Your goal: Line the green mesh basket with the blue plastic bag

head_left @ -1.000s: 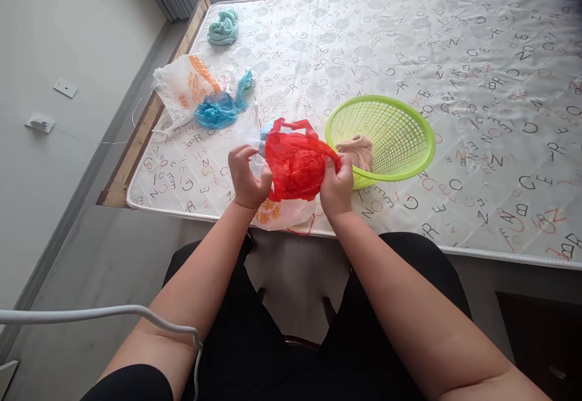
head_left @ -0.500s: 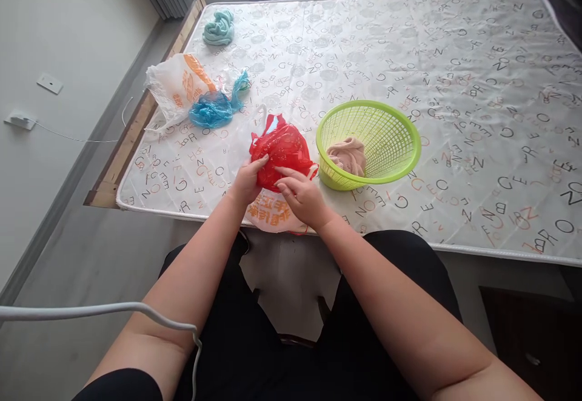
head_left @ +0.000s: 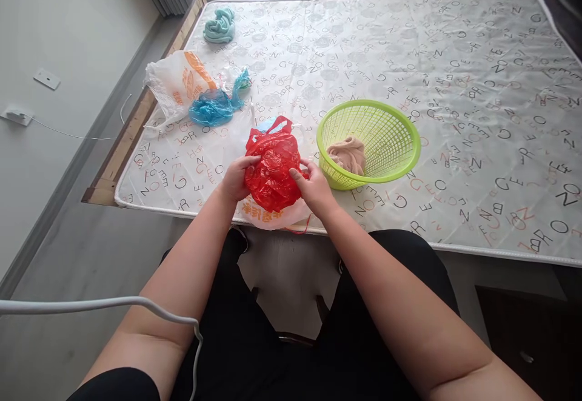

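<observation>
A crumpled red plastic bag (head_left: 273, 173) is between my two hands, above the near edge of the mattress. My left hand (head_left: 237, 178) grips its left side, thumb on top. On its right side my right hand (head_left: 314, 187) holds it, the thumb pressed on the front and the fingers behind. Beneath the red bag lies a white plastic bag (head_left: 268, 216) with orange print, partly covered. To the right of my right hand stands a green plastic basket (head_left: 391, 176), with a bunched beige cloth (head_left: 350, 153) inside.
On the left of the letter-patterned mattress (head_left: 477, 146) lie a blue plastic bag (head_left: 211, 108) and another white bag (head_left: 170, 85) with orange print. A rolled mint-green cloth (head_left: 219, 26) rests at the far left corner. A white cable (head_left: 91, 305) crosses near my left arm.
My right hand has moved from the front of the red bag to its right side. The bag is now spread wider and rounder between both hands.
</observation>
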Available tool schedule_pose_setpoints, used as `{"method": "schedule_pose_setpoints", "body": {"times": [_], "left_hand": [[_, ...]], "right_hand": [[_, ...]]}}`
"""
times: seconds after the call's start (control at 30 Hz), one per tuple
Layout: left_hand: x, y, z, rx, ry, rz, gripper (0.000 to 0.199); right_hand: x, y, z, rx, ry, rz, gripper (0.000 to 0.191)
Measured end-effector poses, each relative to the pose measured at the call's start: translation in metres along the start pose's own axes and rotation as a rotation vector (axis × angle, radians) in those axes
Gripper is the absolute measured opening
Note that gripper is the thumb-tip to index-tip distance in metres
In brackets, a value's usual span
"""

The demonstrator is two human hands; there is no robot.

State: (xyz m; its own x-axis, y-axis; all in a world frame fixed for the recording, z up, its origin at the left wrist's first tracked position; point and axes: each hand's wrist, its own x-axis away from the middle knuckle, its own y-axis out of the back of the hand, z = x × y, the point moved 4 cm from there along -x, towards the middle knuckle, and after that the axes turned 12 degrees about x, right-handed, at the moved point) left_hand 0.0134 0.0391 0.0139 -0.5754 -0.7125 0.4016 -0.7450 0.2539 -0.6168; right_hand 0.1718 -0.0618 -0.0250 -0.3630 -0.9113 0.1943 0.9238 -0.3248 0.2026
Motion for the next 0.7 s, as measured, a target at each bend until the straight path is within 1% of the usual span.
{"method": "schedule_pose_setpoints", "body": {"times": [0.07,0.13,0.23,0.3,0.4,0.57,0.63,0.7], "left_hand": [[0.0,0.002,-0.004,-0.033,-0.011,0.003,0.03],[-0.002,0.009,-0.011,-0.107,-0.084,-0.025,0.028],[-0.005,0.024,-0.027,-0.287,-0.243,-0.117,0.025],[-0.006,0.031,-0.035,-0.354,-0.307,-0.151,0.026],[-0.006,0.032,-0.037,-0.316,-0.299,-0.14,0.031],[-0.006,0.021,-0.024,-0.265,-0.202,-0.067,0.041],[-0.008,0.019,-0.02,-0.278,-0.202,-0.058,0.041],[-0.01,0.019,-0.019,-0.286,-0.233,-0.058,0.041]], "right_hand": [[-0.002,-0.001,-0.002,-0.147,-0.061,0.054,0.059],[-0.004,0.0,-0.002,-0.25,-0.076,0.059,0.048],[-0.006,0.004,0.002,-0.352,-0.037,0.057,0.045],[-0.008,0.005,0.003,-0.405,-0.009,0.052,0.045],[-0.011,0.004,0.003,-0.497,0.0,0.037,0.044],[-0.013,0.004,0.002,-0.652,-0.041,0.03,0.042],[-0.013,0.007,0.002,-0.671,-0.05,-0.001,0.04],[-0.012,0.01,0.004,-0.644,-0.037,-0.053,0.037]]}}
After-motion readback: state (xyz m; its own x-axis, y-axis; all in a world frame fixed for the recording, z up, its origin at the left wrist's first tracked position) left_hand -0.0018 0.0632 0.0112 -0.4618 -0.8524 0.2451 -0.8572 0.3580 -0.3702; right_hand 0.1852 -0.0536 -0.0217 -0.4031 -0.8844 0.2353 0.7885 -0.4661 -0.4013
